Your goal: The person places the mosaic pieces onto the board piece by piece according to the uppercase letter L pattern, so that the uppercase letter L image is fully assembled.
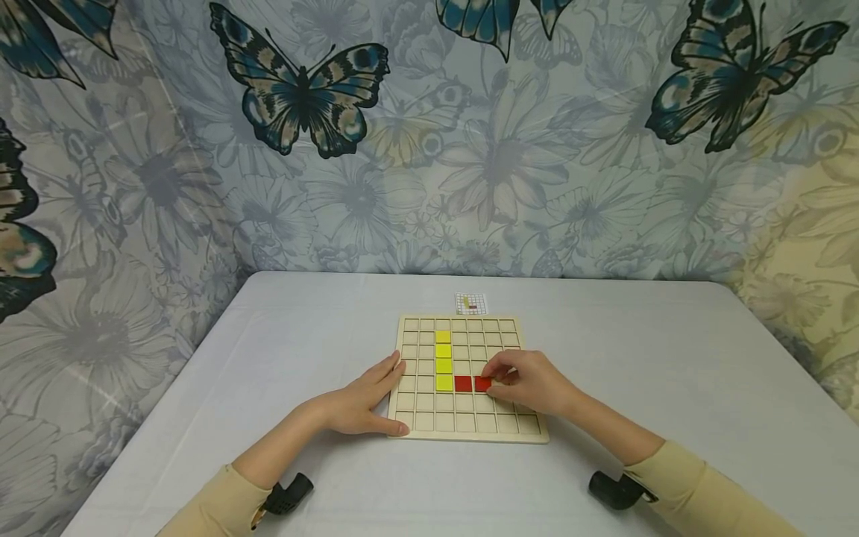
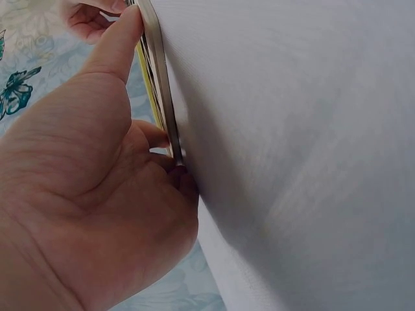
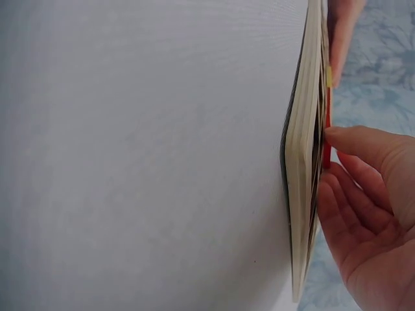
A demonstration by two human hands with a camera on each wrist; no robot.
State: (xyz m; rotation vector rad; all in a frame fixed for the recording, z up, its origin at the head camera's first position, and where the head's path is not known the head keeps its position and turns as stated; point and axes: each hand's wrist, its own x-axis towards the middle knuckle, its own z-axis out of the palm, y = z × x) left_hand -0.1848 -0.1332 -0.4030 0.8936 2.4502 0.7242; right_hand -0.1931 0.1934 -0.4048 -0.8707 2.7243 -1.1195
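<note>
A pale wooden grid board lies flat on the table. A column of several yellow square tiles sits in its cells. Beside the lowest yellow one is a red tile, and directly right of that another red tile. My right hand pinches this second red tile between thumb and fingers, low over its cell. On the board's left side rests my left hand, its fingers along the edge and its thumb at the near corner. In the right wrist view, the thumb touches red at the board's surface.
A small printed card with a grid pattern lies just behind the board. White cloth covers the table. Walls with butterfly-print covering stand behind and to the left. Both wrists carry black cameras.
</note>
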